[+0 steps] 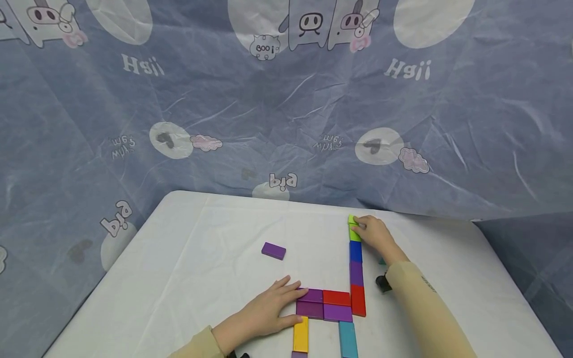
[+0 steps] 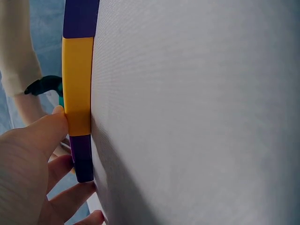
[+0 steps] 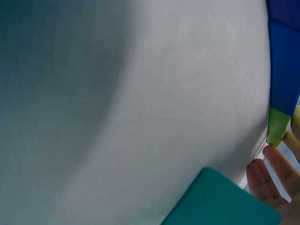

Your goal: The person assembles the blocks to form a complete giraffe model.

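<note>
My left hand (image 1: 266,308) lies spread at the left end of a double row of purple and red blocks. Its fingertips rest at a purple block (image 1: 313,296); its thumb touches the top of a yellow block (image 1: 301,338). In the left wrist view, the thumb sits against that yellow block (image 2: 77,86), beside a dark purple block (image 2: 84,161). My right hand (image 1: 376,233) pinches a light green block (image 1: 351,219) with thumb and index finger at the far end of a column. Toward me follow another light green block (image 1: 353,236), a blue block (image 1: 355,252), a purple block and a red block.
A loose purple block (image 1: 273,251) lies left of the column. A teal block (image 3: 222,201) lies under the right forearm, mostly hidden in the head view. A light blue block (image 1: 348,340) extends toward me. The white table (image 1: 215,238) meets a hanging patterned cloth (image 1: 259,109) behind.
</note>
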### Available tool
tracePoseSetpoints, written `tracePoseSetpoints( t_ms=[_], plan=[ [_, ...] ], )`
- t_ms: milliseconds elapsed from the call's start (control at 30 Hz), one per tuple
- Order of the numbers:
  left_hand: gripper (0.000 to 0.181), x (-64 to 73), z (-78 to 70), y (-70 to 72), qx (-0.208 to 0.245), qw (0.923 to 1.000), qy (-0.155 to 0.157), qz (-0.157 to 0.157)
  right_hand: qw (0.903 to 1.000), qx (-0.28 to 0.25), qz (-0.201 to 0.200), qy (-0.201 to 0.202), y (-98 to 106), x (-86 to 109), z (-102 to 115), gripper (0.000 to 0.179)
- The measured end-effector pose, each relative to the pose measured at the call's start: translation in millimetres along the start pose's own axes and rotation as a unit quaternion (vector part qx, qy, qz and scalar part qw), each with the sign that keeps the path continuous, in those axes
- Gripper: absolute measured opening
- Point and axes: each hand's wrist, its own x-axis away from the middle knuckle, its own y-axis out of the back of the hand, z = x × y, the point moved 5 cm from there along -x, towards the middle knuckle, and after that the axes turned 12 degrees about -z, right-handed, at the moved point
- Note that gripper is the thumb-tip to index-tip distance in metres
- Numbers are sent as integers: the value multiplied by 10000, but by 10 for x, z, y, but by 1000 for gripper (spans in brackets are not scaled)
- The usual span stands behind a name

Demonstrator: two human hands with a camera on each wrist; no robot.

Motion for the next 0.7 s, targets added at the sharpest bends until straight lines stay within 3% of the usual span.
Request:
tracePoseSetpoints(
  t_ms=[300, 700],
  plan=[
    [59, -7, -6, 12, 31, 10000, 37, 37, 9997, 31, 125, 188, -2, 4, -11, 49],
    [59, 2, -27, 29, 80, 9999, 57, 64, 10000, -88, 13, 1, 3, 26, -18, 48]
  ],
)
